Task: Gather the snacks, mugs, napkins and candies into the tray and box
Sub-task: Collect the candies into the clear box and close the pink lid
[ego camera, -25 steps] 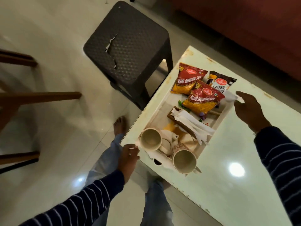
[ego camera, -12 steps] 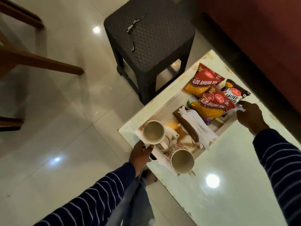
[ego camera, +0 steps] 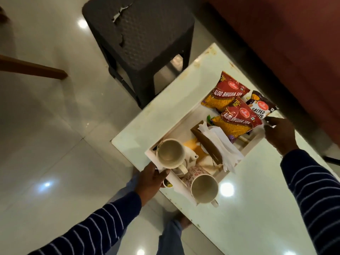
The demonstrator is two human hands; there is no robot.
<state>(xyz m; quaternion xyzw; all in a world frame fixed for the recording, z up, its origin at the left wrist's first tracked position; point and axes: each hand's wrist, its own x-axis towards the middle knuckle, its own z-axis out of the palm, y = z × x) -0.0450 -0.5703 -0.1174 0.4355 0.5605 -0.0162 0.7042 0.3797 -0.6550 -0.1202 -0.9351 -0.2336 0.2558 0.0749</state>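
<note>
Both hands are on the white tray [ego camera: 166, 129] at opposite ends, which reads as the lifting step, the gathering itself looking done. The left hand [ego camera: 150, 181] grips the near end of the tray, fingers curled over its rim just below a cream mug [ego camera: 170, 153]. The right hand [ego camera: 279, 133] curls round the far end beside the salted peanuts packet [ego camera: 261, 105] — the tray edge under it is hidden, so the hold there is a judgement.

The tray sits on the white table [ego camera: 257, 218] near its corner and holds 2 red Aloo Bhujia Sev packets [ego camera: 235, 118], a second mug [ego camera: 204, 188] with red print lying tilted at the near rim, a small white teapot [ego camera: 190, 159] between the mugs, and white napkins [ego camera: 222, 144] in a brown holder [ego camera: 206, 142]. A few candy wrappers peek out under the packets.

The next move calls for an even lift from both ends — the tilted mug overhangs the rim and could roll off if the near end dips.
</note>
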